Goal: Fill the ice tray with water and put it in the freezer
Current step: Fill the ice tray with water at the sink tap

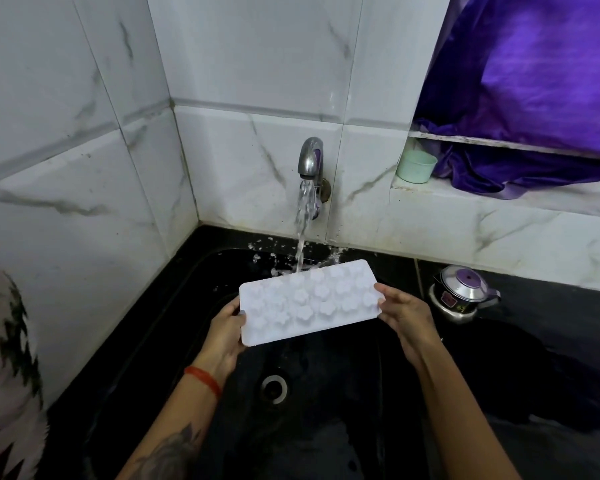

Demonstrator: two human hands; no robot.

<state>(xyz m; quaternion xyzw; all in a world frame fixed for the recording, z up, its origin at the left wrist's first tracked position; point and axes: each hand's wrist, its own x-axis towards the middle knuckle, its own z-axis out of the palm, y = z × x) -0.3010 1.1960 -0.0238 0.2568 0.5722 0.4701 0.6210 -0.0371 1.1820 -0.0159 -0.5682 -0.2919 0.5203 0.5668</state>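
A white ice tray (309,303) with small flower-shaped cells hangs over the black sink (187,323), tilted slightly. My left hand (224,332) grips its near-left end and my right hand (404,311) grips its right end. A metal tap (310,157) on the tiled wall runs, and its stream of water (302,230) hits the tray's far edge and splashes around it.
The sink drain (274,388) lies below the tray. A small steel kettle with a purple lid (461,292) stands on the black counter at right. A pale green cup (415,166) and purple cloth (534,98) sit on a ledge. Marble-tiled walls close the left and back.
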